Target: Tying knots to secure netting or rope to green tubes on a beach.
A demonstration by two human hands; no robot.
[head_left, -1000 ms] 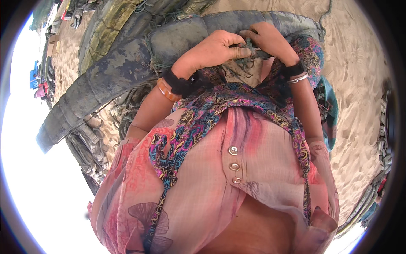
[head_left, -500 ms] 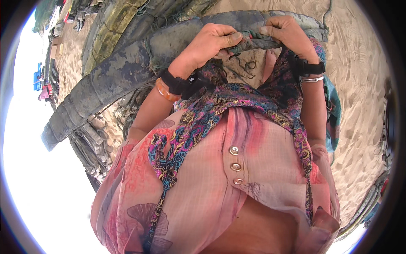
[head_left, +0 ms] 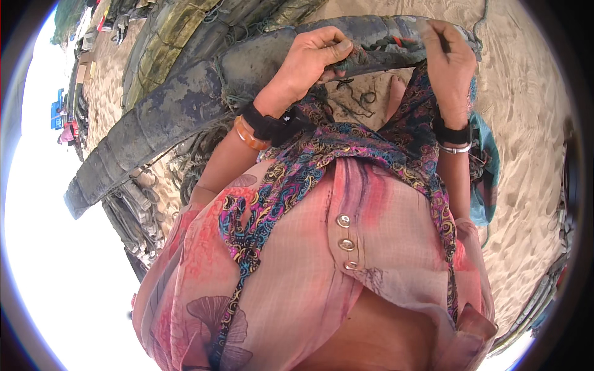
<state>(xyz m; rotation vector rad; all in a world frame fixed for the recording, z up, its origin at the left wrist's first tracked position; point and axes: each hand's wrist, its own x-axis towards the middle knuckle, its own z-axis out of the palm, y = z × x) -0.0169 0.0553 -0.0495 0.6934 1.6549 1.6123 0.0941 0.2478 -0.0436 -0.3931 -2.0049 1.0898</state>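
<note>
My left hand (head_left: 317, 57) is closed in a pinch on a frayed, knotted rope (head_left: 380, 44) with dark twisted strands and a bit of red. The rope runs right, toward my right hand (head_left: 450, 59), whose thumb and fingers are curled together. Its fingertips are smeared, so what they hold cannot be made out. Both hands are over a long, dark, segmented padded tube (head_left: 167, 96) with worn covering, bound with thin cord. Below the rope, a loose dark cord (head_left: 362, 98) lies looped on the sand between my knees.
More long tubes (head_left: 164, 46), yellowish and dark, lie at the upper left. Grey bundles and tangled cords (head_left: 133, 207) sit below the dark tube. A teal cloth or bag (head_left: 486, 167) is beside my right forearm. Rippled sand (head_left: 526, 123) spreads to the right.
My right hand has moved right and turned, drawing away from my left. More of the dark strand with its red bit shows between them. My left hand stays nearly in place, gripping.
</note>
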